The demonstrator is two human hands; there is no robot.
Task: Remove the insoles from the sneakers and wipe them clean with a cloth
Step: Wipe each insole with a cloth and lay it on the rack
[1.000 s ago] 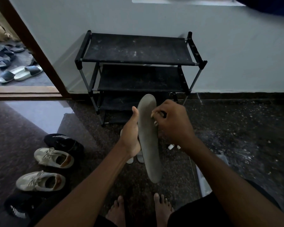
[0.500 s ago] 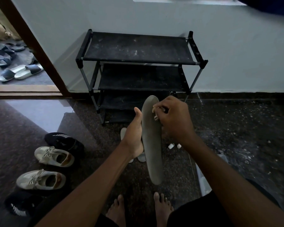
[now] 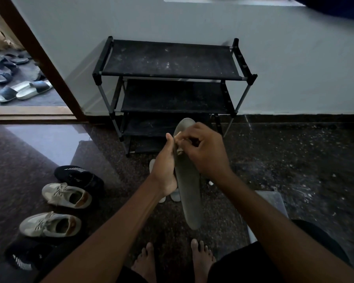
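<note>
Dark floor [image 3: 294,160] with sneakers [image 3: 66,196], rack [image 3: 170,62] ahead; left hand [image 3: 165,170] grips insole [image 3: 189,197], right fingers [image 3: 189,137] pinch cloth [image 3: 179,153].

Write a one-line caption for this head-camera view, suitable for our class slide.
Left hand holds a grey insole while the right hand presses a small cloth against its upper part.

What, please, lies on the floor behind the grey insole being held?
Some pale flat pieces, likely other insoles, peek out below the left hand. The hand and the grey insole cover most of them, so their number is unclear.
</note>
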